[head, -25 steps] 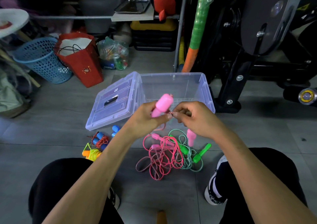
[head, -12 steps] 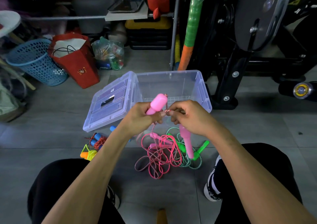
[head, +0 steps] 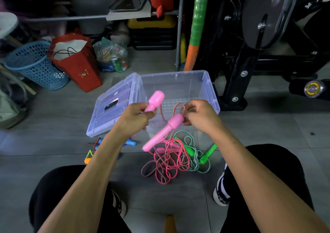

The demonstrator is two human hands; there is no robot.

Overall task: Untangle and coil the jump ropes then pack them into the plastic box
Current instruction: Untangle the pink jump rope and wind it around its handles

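My left hand grips a pink jump-rope handle that points up and to the right. My right hand pinches the red-and-white cord at the head of a second pink handle, which hangs down to the left. Below them on the floor lies a tangle of pink cords mixed with a green rope and its green handles. The clear plastic box stands open behind my hands, its lid leaning to the left. A blue-handled rope and a yellow-and-orange one lie at the left, partly behind my forearm.
A blue mesh basket, a red paper bag and a bag of small items stand at the back left. Black exercise equipment fills the right. My knees and shoes frame the floor space.
My hands have drawn apart. The second pink handle, hanging below my right hand earlier, has swung up and now slants between my hands. The camera dipped slightly.
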